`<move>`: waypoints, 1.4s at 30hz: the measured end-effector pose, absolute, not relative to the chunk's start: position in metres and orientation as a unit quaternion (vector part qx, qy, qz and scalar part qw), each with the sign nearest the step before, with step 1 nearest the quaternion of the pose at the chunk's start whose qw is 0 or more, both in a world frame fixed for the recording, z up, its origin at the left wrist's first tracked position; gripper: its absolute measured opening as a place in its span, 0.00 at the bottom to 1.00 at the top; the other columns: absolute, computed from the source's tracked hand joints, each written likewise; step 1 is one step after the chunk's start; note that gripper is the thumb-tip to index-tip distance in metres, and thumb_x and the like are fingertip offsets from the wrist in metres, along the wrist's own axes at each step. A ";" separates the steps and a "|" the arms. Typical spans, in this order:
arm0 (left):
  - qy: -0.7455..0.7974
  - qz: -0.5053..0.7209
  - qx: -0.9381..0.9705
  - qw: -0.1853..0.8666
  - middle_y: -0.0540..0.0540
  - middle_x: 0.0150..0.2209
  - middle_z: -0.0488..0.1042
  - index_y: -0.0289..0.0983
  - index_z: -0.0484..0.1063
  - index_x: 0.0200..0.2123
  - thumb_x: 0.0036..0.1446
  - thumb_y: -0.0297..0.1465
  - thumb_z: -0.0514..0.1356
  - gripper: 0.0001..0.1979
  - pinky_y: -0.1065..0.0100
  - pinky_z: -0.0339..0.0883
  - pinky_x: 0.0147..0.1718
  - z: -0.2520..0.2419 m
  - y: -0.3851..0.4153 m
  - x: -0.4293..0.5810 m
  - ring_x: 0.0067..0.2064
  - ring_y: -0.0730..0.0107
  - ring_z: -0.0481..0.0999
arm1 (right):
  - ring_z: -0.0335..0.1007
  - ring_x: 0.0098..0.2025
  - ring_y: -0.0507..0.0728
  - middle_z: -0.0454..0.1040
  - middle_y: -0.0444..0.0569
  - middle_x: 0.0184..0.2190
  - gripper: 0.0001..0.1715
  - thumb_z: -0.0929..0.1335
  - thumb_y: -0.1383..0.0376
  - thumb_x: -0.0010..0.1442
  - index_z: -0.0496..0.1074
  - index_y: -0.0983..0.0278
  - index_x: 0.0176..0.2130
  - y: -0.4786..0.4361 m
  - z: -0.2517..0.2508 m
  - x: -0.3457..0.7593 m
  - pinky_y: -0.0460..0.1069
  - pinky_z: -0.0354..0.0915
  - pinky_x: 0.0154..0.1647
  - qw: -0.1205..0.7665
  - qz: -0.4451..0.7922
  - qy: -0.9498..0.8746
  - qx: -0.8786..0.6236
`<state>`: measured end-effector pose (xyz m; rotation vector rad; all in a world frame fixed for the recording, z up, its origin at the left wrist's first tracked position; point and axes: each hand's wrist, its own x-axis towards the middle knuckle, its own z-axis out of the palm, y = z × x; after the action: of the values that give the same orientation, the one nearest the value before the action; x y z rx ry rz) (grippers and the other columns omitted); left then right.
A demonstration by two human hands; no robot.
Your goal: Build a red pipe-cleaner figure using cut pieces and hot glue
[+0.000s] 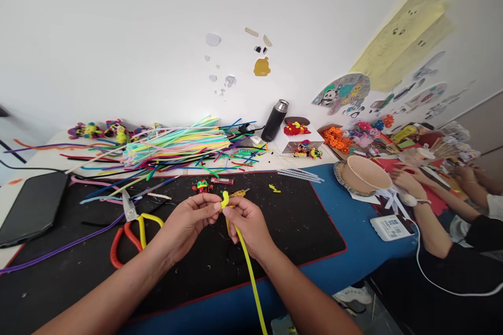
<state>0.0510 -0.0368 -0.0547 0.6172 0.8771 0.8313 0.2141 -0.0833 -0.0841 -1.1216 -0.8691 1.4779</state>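
Observation:
Between my two hands is a yellow pipe cleaner, its upper end bent into a small curl. My left hand pinches the curled end between thumb and fingertips. Just beside it, my right hand grips the same stem, and the long tail hangs down past the mat's front edge. Behind my fingers sits a small figure in red, green and yellow. Yellow bits lie to the right on the black mat. Scissors with red and yellow handles rest left of my left hand.
A heap of coloured pipe cleaners spreads along the back. A black phone lies at left. At the back stands a black flask. To the right are a bowl, a white power bank with a cable, and another person's hands.

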 end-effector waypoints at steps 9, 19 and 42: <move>0.368 0.323 0.248 0.836 0.47 0.29 0.80 0.34 0.86 0.35 0.35 0.31 0.85 0.21 0.76 0.73 0.32 -0.059 -0.035 0.046 0.30 0.75 0.76 | 0.52 0.10 0.47 0.65 0.33 0.11 0.23 0.79 0.50 0.56 0.74 0.63 0.37 -0.084 -0.080 0.218 0.43 0.49 0.14 0.520 0.646 -0.348 -0.436; 0.347 0.319 0.237 0.850 0.44 0.31 0.80 0.33 0.86 0.36 0.42 0.32 0.83 0.18 0.75 0.75 0.35 -0.068 -0.036 0.042 0.33 0.72 0.78 | 0.52 0.10 0.46 0.65 0.33 0.11 0.23 0.81 0.51 0.54 0.74 0.64 0.35 -0.084 -0.076 0.221 0.43 0.47 0.14 0.504 0.675 -0.329 -0.427; 0.146 0.331 0.907 0.216 0.41 0.56 0.82 0.43 0.76 0.58 0.73 0.23 0.56 0.16 0.61 0.71 0.59 -0.048 -0.012 0.014 0.57 0.64 0.81 | 0.47 0.12 0.44 0.59 0.31 0.10 0.23 0.83 0.53 0.54 0.77 0.66 0.37 -0.084 -0.070 0.227 0.44 0.41 0.15 0.419 0.774 -0.278 -0.385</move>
<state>0.0141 -0.0115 -0.0479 2.5145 0.4038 0.9181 0.2274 -0.0841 -0.0699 -0.9666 -0.6983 1.9402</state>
